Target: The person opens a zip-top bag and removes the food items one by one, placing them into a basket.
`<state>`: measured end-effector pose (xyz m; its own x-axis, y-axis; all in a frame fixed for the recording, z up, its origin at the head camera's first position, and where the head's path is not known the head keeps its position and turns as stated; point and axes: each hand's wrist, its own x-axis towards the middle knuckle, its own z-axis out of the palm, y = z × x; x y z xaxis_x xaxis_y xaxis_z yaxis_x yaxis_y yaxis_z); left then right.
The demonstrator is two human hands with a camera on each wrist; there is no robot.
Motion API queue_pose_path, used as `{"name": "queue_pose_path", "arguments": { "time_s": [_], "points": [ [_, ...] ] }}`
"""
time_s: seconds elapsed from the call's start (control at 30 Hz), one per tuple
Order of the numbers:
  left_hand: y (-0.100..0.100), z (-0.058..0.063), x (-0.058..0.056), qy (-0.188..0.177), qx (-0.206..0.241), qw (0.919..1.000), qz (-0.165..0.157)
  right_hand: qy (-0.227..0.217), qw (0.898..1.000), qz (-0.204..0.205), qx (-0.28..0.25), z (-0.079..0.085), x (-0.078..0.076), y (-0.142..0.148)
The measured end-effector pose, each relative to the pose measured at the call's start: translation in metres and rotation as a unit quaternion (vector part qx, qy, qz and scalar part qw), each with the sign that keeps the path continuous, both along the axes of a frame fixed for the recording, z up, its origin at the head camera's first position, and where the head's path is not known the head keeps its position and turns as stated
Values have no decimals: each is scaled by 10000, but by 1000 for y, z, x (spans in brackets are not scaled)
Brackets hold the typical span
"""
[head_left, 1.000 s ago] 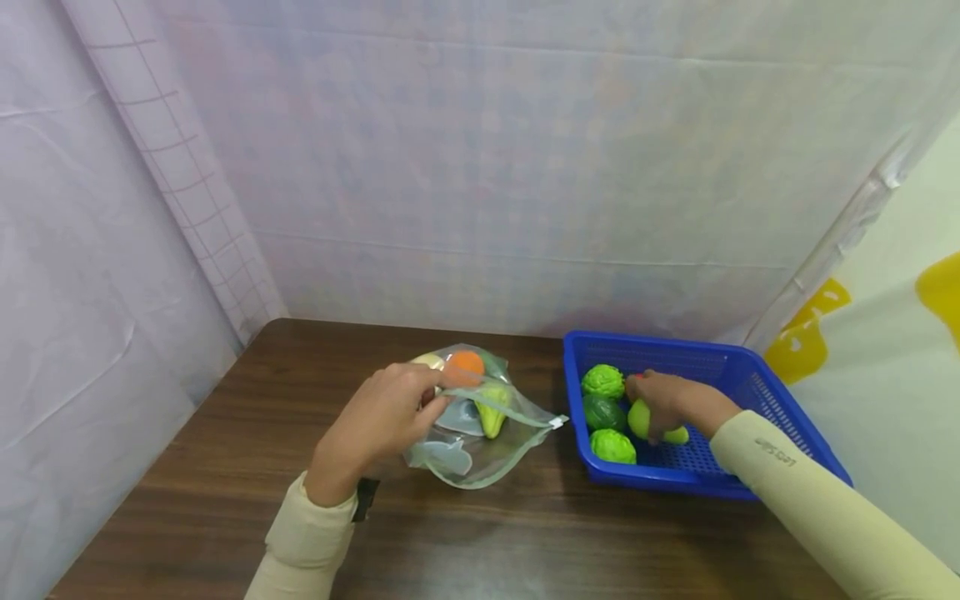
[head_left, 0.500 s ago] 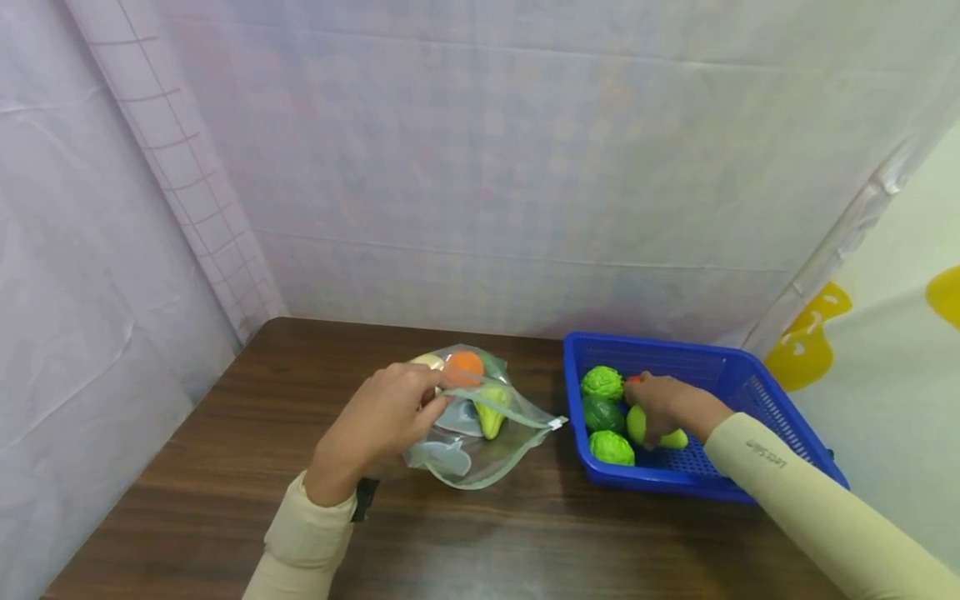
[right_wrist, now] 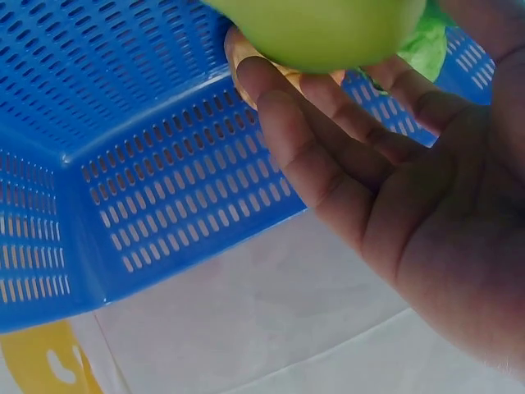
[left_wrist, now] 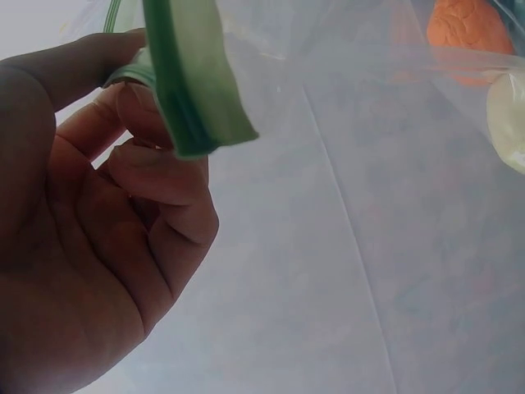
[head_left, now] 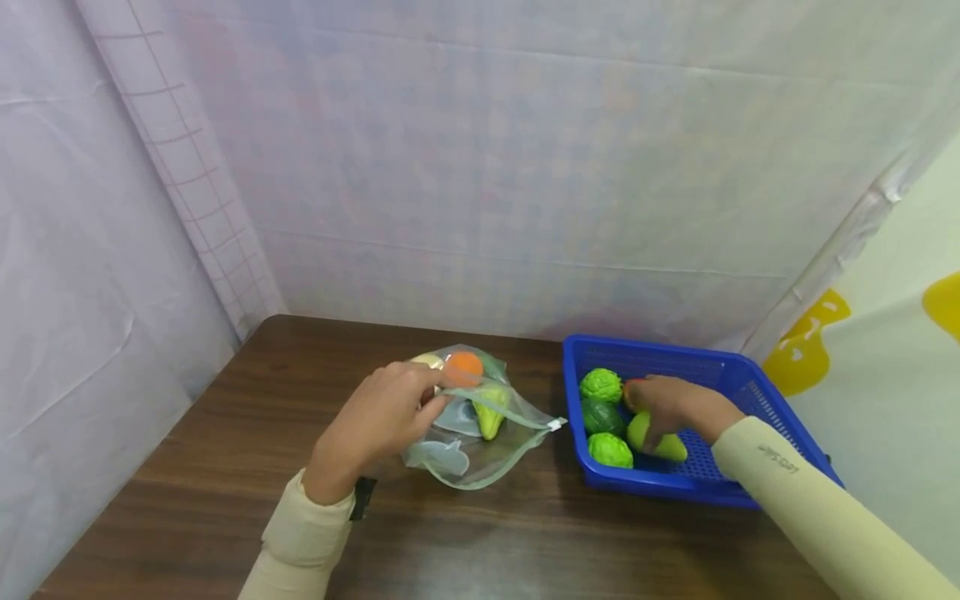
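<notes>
The left hand [head_left: 386, 408] pinches the bag [head_left: 502, 454] mid-frame; I cannot tell whether the right hand [head_left: 671, 404] clasps the pale-green piece [head_left: 671, 448] in the basket [head_left: 675, 487], lower right; loose fingers could drop it.

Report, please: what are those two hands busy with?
Left hand pinching open clear bag. Right hand at green pear-shaped piece in blue basket, grip unclear. Dark green piece close by, might crowd it.
</notes>
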<state>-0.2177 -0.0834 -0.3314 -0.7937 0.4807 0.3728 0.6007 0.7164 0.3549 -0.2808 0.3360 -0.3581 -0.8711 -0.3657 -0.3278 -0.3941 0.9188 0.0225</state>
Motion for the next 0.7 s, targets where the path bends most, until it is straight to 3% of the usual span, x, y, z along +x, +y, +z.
{"name": "queue_pose_path", "arguments": {
  "time_s": [0.13, 0.4, 0.7],
  "points": [
    [1, 0, 0, 23, -15, 10000, -16, -273, 9991, -339, 13, 5, 2, 2],
    [0, 2, 0, 19, 6, 10000, -17, -335, 9989, -313, -117, 15, 1, 2],
    [0, 1, 0, 136, 46, 9999, -3, -115, 9995, -108, -277, 54, 6, -9]
  ]
}}
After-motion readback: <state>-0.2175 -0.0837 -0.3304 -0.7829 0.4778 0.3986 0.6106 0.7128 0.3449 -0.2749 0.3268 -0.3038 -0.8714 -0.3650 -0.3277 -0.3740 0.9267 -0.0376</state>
